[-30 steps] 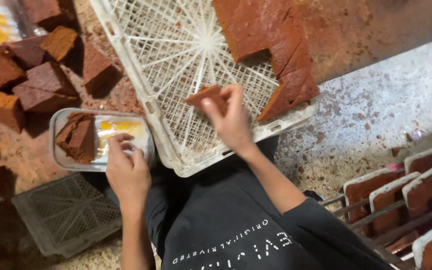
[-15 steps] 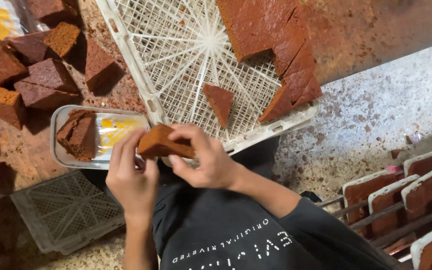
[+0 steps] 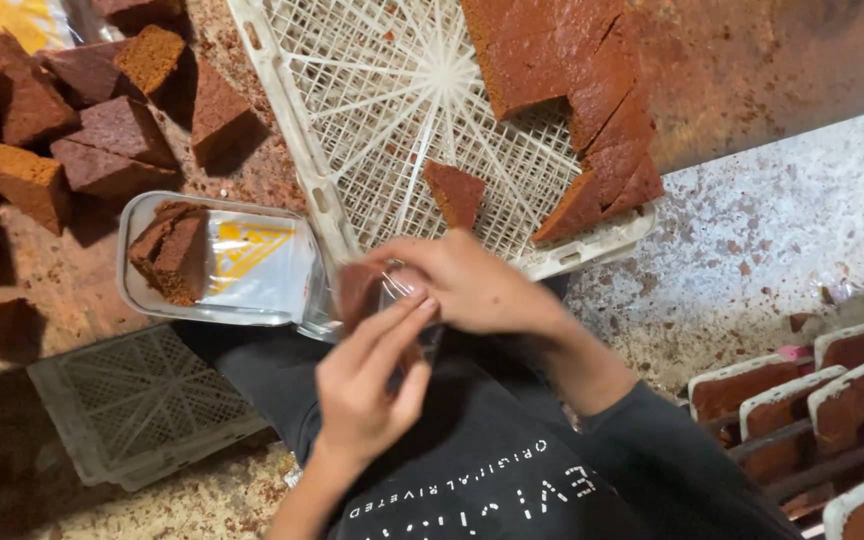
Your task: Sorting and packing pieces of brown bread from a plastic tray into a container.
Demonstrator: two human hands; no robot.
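Both hands meet over one brown cake piece: right hand and left hand pinch thin clear wrap around it. Wrapping step under way, judging by the grip; closing the film neatly looks next.

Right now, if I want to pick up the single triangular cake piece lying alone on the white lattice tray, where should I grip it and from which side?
Probably grip the triangular cake piece across its wide upper end, fingers on its two long cut sides, coming from above. It lies flat on the white lattice tray, apart from the other cake, so both sides are free. The narrow tip looks likely to crumble.
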